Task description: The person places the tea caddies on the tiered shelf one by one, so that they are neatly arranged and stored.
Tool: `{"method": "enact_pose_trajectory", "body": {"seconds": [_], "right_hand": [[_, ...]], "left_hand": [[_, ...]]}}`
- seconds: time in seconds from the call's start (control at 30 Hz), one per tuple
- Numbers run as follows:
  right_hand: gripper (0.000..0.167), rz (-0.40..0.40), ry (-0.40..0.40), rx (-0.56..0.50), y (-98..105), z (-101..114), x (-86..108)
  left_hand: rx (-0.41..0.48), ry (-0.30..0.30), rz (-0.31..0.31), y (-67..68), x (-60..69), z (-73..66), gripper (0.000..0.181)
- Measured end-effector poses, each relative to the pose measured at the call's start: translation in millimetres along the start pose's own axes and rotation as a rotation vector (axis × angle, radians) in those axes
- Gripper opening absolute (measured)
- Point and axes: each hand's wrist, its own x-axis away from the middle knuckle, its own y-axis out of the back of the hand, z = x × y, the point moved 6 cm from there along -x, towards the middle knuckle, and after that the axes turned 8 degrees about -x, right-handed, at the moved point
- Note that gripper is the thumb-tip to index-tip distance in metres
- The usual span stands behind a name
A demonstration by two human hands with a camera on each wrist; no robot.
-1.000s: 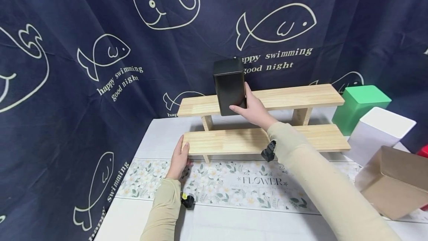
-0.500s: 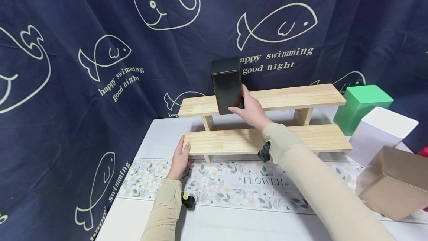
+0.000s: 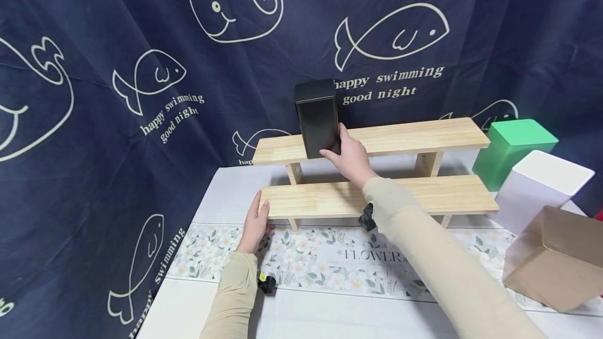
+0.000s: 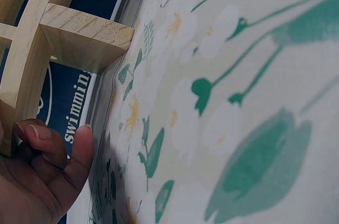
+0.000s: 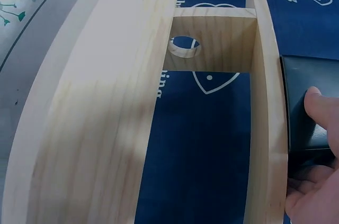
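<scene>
My right hand grips a tall black box by its lower right edge. The box stands about upright at the upper board of a two-tier wooden shelf, left of its middle. In the right wrist view the thumb presses on the front of the black box, whose base is at the board's edge; whether its full weight rests there I cannot tell. My left hand holds the left end of the lower board. The left wrist view shows fingers of that hand curled at the board's end.
To the right of the shelf stand a green box, a white box and a brown box. A flowered cloth covers the table in front. Behind hangs a dark blue curtain with whale and fish drawings.
My right hand has shifted slightly left with the black box, which has also risen a little in view. The left hand stays at the lower board's end.
</scene>
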Motion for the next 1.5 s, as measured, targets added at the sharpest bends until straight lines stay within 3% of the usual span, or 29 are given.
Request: {"method": "enact_pose_trajectory", "body": {"seconds": [0.63,1.23,1.5], "right_hand": [[0.086,-0.037,0.027,0.019,-5.6,-0.4,0.8],[0.082,-0.073,0.030,0.087,-12.4,-5.1,4.0],[0.062,-0.128,0.035,0.087,-13.4,-5.2,4.3]], "left_hand": [[-0.013,0.012,-0.020,1.2,0.1,-0.3,0.057],[-0.014,-0.009,0.004,0.1,0.1,-1.7,0.058],[-0.016,-0.008,-0.001,1.1,0.2,-2.1,0.058]]}}
